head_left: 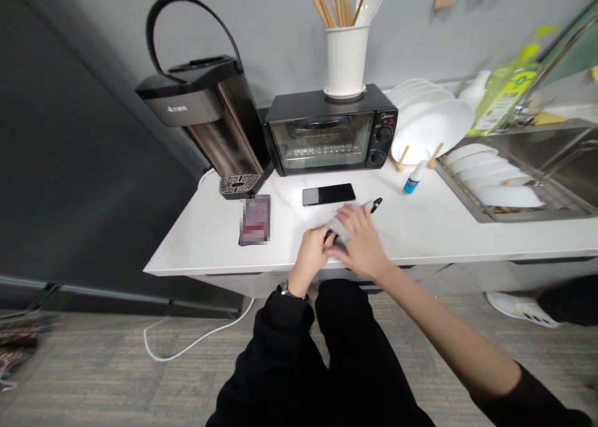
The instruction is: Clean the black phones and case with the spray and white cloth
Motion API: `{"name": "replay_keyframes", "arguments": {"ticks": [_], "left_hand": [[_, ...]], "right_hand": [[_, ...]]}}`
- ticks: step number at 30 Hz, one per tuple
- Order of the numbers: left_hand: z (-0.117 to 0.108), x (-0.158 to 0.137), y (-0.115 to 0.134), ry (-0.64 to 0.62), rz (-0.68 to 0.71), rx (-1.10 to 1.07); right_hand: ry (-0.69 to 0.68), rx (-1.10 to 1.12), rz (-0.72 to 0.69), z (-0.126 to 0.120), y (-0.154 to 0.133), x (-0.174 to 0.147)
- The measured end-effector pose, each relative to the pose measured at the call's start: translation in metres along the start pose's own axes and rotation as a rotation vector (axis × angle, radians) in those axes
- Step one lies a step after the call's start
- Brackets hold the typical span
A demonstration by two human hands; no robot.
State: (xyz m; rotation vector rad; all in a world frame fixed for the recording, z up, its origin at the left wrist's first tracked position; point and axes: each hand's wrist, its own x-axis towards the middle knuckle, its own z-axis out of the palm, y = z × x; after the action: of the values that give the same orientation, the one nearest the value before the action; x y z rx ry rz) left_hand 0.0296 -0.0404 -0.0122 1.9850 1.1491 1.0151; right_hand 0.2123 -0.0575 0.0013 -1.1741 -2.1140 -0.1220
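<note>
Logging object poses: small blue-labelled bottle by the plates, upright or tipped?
Upright. The small bottle stands with its base on the white counter, white top uppermost; its slant looks like lens distortion.

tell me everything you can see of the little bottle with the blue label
The little bottle looks like plastic, with a pale, narrower top, a blue label around its body and a yellowish band beneath. Any print is too small to read. It stands upright on the white counter, in front of the white plates, right of the oven.
</note>
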Motion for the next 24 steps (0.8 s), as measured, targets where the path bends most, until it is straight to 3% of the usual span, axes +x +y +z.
{"name": "replay_keyframes", "arguments": {"ticks": [3,7,9,13,15,20,24], "left_hand": [[0.0,-0.003,-0.004,0.001,-0.019,0.037],[-0.001,-0.001,0.006,-0.008,0.067,0.036],[0.0,0.002,0.009,-0.016,0.063,0.061],[0.0,0.003,0.005,-0.042,-0.03,0.186],[0.0,0.002,0.003,-0.04,-0.042,0.209],[0.003,0.002,0.002,-0.042,0.036,0.212],[0.007,0.005,-0.01,-0.038,0.012,0.265]], "right_hand": [[-0.097,-0.004,-0.108,0.001,-0.008,-0.002],[0.037,-0.084,0.114,-0.008,0.022,0.002],[0.083,-0.087,0.163,-0.008,0.023,0.001],[-0.064,-0.047,-0.054,-0.001,-0.004,-0.007],[-0.109,-0.055,-0.091,-0.003,-0.004,-0.01],[0.012,-0.124,0.131,-0.013,0.015,-0.005],[-0.124,-0.046,-0.077,-0.001,-0.017,-0.005]]}}
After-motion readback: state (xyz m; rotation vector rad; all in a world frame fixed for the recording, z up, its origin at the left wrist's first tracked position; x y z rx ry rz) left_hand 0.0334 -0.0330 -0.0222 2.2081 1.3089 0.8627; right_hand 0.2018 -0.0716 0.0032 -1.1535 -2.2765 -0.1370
